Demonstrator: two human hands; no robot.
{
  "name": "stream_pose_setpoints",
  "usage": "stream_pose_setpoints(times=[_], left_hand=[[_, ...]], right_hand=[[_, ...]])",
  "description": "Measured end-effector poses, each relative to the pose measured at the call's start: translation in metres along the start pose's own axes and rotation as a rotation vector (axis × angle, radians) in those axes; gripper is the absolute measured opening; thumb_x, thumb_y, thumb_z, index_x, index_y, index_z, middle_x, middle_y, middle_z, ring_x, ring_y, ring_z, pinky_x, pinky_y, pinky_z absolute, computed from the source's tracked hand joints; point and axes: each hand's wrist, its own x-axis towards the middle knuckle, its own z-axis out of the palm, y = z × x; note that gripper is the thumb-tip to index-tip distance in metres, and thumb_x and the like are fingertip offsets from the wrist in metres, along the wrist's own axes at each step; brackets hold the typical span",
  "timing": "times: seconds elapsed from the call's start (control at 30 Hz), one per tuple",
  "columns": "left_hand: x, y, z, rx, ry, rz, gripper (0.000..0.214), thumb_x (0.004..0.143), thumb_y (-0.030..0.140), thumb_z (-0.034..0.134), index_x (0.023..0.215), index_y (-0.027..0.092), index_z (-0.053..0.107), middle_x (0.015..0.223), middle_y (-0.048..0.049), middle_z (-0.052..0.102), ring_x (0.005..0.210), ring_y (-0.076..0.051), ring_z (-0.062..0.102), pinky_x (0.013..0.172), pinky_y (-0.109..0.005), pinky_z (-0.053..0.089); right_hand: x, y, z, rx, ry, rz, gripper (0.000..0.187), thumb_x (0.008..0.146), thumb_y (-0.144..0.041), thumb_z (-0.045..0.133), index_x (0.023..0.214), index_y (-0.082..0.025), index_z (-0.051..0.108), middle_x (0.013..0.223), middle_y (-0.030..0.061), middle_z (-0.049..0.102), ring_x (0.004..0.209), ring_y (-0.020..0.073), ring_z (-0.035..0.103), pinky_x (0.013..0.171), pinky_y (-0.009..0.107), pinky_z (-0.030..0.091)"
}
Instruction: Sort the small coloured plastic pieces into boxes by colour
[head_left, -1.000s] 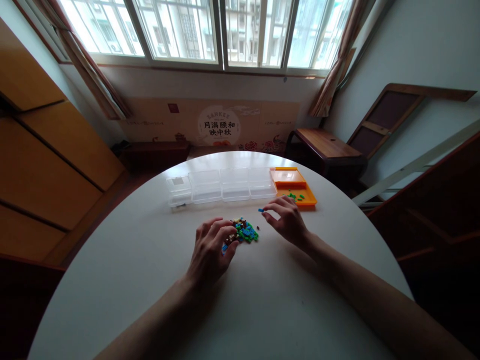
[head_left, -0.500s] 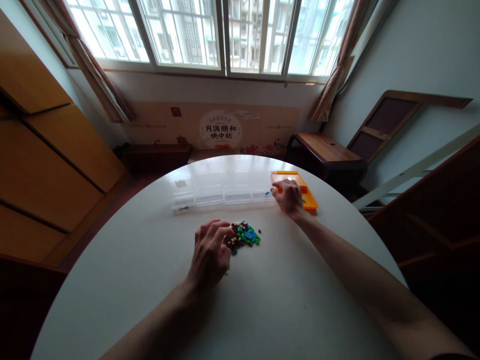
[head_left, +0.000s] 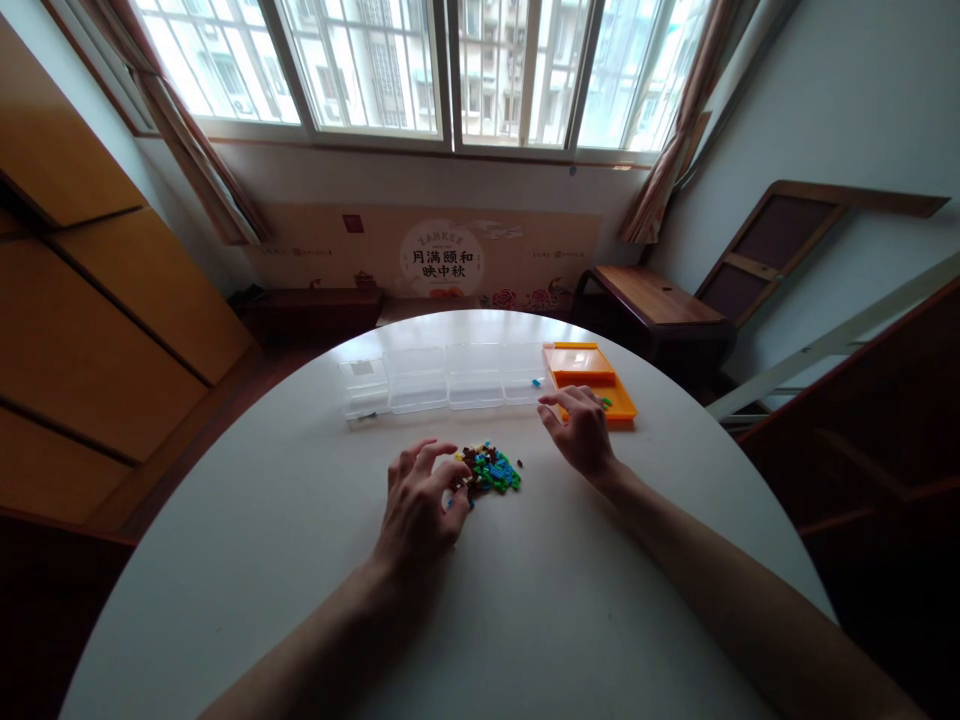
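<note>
A small heap of tiny coloured bricks [head_left: 491,468], blue, green and brown, lies in the middle of the round white table [head_left: 525,610]. My left hand [head_left: 420,505] rests at the heap's left edge, fingers curled over a few pieces. My right hand [head_left: 579,430] hovers between the heap and the orange tray [head_left: 585,362], fingers spread and holding nothing. A row of clear plastic boxes [head_left: 442,378] stands behind the heap. One blue brick [head_left: 536,382] lies in the rightmost clear box.
The orange tray holds a few green bricks [head_left: 604,403] at the far right. A dark wooden side table [head_left: 652,295] stands beyond the table's right edge. Wooden cabinets [head_left: 90,330] fill the left side, and windows [head_left: 435,65] run along the back wall.
My right hand carried a blue brick from beside the heap to the rightmost clear box, let it go there, and has drawn back toward the heap. My left hand stayed at the heap.
</note>
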Motion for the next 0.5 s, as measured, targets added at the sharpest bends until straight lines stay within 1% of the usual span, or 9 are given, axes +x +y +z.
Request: stream_pose_setpoints(times=[0.13, 0.27, 0.43, 0.5], left_hand=[[0.001, -0.001, 0.001, -0.002, -0.038, -0.026, 0.008, 0.079, 0.021, 0.060, 0.083, 0.024, 0.067, 0.115, -0.0060, 0.061, 0.116, -0.030, 0.046, 0.096, -0.047, 0.036], [0.001, -0.001, 0.001, -0.014, -0.055, -0.035, 0.008, 0.081, 0.022, 0.061, 0.081, 0.025, 0.068, 0.115, -0.0050, 0.062, 0.116, -0.030, 0.046, 0.097, -0.047, 0.035], [0.003, -0.004, 0.003, -0.084, -0.022, -0.012, 0.009, 0.084, 0.021, 0.060, 0.082, 0.025, 0.068, 0.113, -0.0044, 0.063, 0.115, -0.028, 0.048, 0.097, -0.047, 0.035], [0.004, -0.007, 0.004, -0.159, 0.005, 0.003, 0.008, 0.084, 0.022, 0.061, 0.084, 0.024, 0.068, 0.110, -0.0047, 0.064, 0.112, -0.027, 0.050, 0.096, -0.046, 0.037]], right_hand=[[-0.007, -0.007, 0.001, 0.019, -0.006, -0.074, 0.010, 0.085, -0.025, 0.061, 0.084, -0.021, 0.070, 0.087, 0.0039, 0.069, 0.087, 0.0236, 0.056, 0.084, 0.039, 0.038], [-0.012, -0.018, 0.002, 0.067, -0.028, -0.162, 0.010, 0.086, -0.025, 0.060, 0.084, -0.022, 0.069, 0.085, 0.0037, 0.068, 0.087, 0.0224, 0.056, 0.085, 0.039, 0.039], [-0.016, -0.033, 0.003, 0.171, -0.036, -0.297, 0.007, 0.086, -0.021, 0.061, 0.084, -0.022, 0.069, 0.082, 0.0032, 0.068, 0.083, 0.0207, 0.055, 0.081, 0.037, 0.041], [-0.018, -0.039, 0.003, 0.230, -0.075, -0.388, 0.007, 0.086, -0.023, 0.062, 0.085, -0.022, 0.068, 0.083, 0.0029, 0.069, 0.082, 0.0195, 0.055, 0.078, 0.035, 0.042]])
